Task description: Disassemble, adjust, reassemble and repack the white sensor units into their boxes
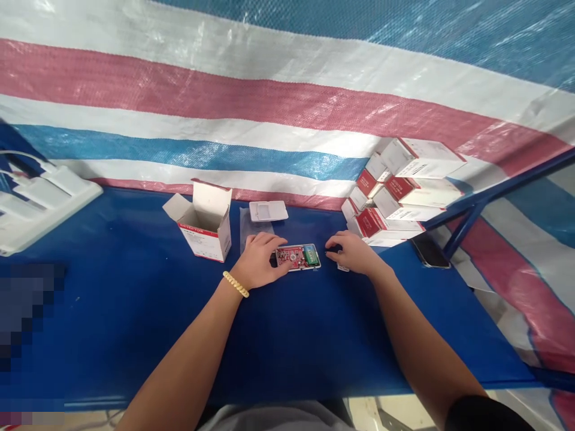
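A white-cased device (297, 257) with a red circuit board and a green cylinder at its right end lies on the blue table. My left hand (262, 261) grips its left end between thumb and fingers. To the right, apart from the device, my right hand (353, 252) rests with its fingers curled together at the table; whatever may be between the fingertips is too small to make out. A small white piece (343, 267) lies beneath that hand. Behind the device is a white cover (268, 211) on a clear plastic bag (250, 227).
An open white and red box (206, 235) stands left of the bag. Several similar boxes (404, 197) are stacked at the back right, with a dark phone (430, 250) beside them. A white power strip (49, 206) sits at the far left. Striped sheeting (224, 102) hangs behind.
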### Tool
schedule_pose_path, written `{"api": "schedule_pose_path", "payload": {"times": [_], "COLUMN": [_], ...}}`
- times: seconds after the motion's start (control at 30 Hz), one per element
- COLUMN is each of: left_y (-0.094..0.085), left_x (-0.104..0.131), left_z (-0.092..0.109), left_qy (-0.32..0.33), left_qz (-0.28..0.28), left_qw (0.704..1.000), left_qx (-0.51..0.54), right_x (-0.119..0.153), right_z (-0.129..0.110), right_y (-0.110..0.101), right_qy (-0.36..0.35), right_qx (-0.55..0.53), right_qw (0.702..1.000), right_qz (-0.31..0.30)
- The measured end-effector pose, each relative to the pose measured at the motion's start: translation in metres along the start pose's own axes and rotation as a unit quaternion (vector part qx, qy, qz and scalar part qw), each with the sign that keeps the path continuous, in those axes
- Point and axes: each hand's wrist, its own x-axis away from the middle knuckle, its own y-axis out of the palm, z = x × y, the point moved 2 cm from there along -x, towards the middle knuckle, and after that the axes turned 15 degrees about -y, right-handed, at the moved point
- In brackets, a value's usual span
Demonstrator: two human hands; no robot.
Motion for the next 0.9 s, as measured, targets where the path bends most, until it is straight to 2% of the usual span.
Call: {"api": "schedule_pose_path", "payload": {"times": [0.23,0.53,0.67,0.9], "left_y": [0.000,0.001,0.000,0.000], "left_x": [0.001,0.001,0.001,0.001], "left_z": [-0.003,-0.003,-0.003,-0.004], "left_qy": [0.018,0.026,0.007,-0.003], "left_qz": [-0.002,-0.006,-0.003,-0.039], "left_qw": [1.000,0.999,0.998,0.993], "left_qx": [-0.025,-0.045,-0.062,-0.108], "right_x": [0.006,0.011,0.010,0.010], "right_z": [0.001,-0.018,-0.017,-0.008], "right_y": [0.013,0.015,0.018,0.029], "right_qy": [-0.024,-0.035,-0.029,0.006], "right_qx": [-0.022,-0.027,0.005,0.028], "right_qw": [0.997,0.979,0.980,0.981], "right_qz": [0.068,0.197,0.198,0.194]}}
